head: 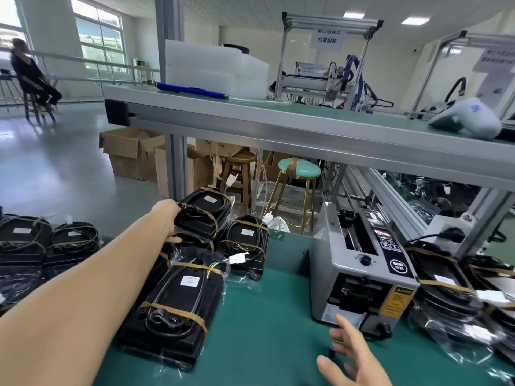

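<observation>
Gripping the top unit (204,215) by its near-left end, my left hand (170,221) sits at the far edge of the desk (264,316), the arm stretched out over the front unit (178,305). The fingers curl over the unit's upper rim and the thumb hooks under it, a closed clamp on the bagged black housing, though the fingertips are lost against the dark plastic. The top unit lies tilted on a pile of others at the far-left part of the desk. Its long axis runs away from the hand toward the far right, so its whole body lies beyond the fingers. I judge that any lift has to come back toward me along that axis, over the front unit. My right hand (354,360) hovers by the near edge, fingers spread and relaxed, holding nothing. It is just in front of the dispenser (359,271) and well apart from the pile, so the left is the nearer one. What the top unit rests on is hidden beneath it, and I cannot tell whether its wires tangle with the neighbour (245,243) beside it. The right hand is cut off by the bottom of the view, the stack (25,246) at the left edge is cut off too, and the white labels are too small to read.
</observation>
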Motion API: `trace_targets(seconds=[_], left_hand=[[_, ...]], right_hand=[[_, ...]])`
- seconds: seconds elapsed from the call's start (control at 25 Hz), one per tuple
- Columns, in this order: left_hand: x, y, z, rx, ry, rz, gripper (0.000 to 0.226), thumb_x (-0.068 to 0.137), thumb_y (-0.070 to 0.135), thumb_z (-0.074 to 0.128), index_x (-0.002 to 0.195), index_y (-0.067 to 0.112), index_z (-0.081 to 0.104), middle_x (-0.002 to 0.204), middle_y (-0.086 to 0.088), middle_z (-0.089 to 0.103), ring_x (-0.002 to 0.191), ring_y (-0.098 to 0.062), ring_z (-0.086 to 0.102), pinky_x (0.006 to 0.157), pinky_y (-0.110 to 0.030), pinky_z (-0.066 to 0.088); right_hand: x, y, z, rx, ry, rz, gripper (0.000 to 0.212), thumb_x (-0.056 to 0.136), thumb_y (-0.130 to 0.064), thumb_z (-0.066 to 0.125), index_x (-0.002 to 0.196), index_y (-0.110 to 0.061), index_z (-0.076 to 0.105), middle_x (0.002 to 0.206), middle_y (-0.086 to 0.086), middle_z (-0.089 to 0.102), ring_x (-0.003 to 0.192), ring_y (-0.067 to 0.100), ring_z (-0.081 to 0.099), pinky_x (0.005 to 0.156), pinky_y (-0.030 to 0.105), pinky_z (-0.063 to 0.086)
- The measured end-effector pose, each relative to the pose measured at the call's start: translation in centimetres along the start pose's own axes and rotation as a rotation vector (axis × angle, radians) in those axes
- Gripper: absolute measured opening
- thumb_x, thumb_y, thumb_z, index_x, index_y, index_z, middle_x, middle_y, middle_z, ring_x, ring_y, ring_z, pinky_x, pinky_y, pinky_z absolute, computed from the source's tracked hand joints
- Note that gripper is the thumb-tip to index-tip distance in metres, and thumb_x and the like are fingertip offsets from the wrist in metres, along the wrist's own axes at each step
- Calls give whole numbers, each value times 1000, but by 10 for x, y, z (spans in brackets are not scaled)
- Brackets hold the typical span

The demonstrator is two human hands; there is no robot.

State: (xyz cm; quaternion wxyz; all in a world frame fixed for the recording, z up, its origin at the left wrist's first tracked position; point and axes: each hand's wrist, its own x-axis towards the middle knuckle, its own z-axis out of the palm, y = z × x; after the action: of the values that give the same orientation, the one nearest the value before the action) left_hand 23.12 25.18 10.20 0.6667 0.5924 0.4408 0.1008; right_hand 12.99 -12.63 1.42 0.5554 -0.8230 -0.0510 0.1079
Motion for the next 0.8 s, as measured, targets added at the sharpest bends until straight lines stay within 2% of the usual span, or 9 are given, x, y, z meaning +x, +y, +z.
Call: trace_targets(seconds=[0.12,0.24,0.32,0.4,0.52,0.6,0.68,0.76,0.8], left_hand=[[3,-1,1,166,32,16,34,99,16,35,125,-1,50,102,-15,57,102,-28,60,92,-45,46],[3,3,6,342,106,23,31,97,8,36,118,-8,52,94,-22,58,88,-34,61,86,-47,49],[0,1,2,625,214,203,25,93,8,45,108,-7,58,91,-23,59,81,-36,59,75,-41,51],[-8,-3,-2,876,355,345,25,92,16,50,106,-1,62,101,-21,61,91,-38,59,81,-39,51],[-29,-6,2,908,456,584,30,92,19,52,118,5,60,118,-21,52,103,-43,55,90,-44,43],[-58,-16,15,763,388,847,30,92,19,52,120,13,61,122,-18,52,105,-43,54,90,-44,42],[-95,-42,32,621,265,1092,23,90,13,56,110,18,67,109,-11,60,97,-37,58,83,-41,43],[-138,-84,48,524,82,1200,21,86,4,61,99,19,69,92,-3,64,80,-26,58,74,-35,42],[-157,-106,54,483,-26,1189,24,85,1,63,95,21,69,86,3,63,73,-18,56,72,-31,41]], right_hand=[[-5,3,-5,-99,-27,-33,65,83,-15,71,128,-42,33,120,-16,51,109,7,53,93,23,31],[-9,9,-10,-140,-21,-49,67,83,-15,72,130,-42,32,122,-14,51,111,8,52,93,22,31],[-13,11,-15,-155,-34,-48,67,84,-16,71,132,-41,31,124,-13,50,113,8,51,94,22,31],[-17,12,-22,-185,-29,-58,68,84,-16,71,133,-41,30,125,-13,49,115,7,50,95,20,31],[-27,15,-36,-287,31,-101,74,82,-18,71,132,-47,24,124,-21,47,116,-2,47,87,6,32],[-39,22,-51,-355,128,-145,78,81,-18,71,131,-51,20,125,-24,45,119,-4,45,88,6,34],[-48,25,-67,-417,217,-167,72,84,-21,68,127,-56,22,131,-25,41,125,-2,41,99,18,35],[-56,28,-85,-492,296,-171,68,88,-24,64,133,-53,22,139,-21,38,131,1,35,108,27,30],[-58,30,-95,-549,341,-173,67,89,-26,63,140,-47,26,142,-19,37,134,3,33,111,28,27]])
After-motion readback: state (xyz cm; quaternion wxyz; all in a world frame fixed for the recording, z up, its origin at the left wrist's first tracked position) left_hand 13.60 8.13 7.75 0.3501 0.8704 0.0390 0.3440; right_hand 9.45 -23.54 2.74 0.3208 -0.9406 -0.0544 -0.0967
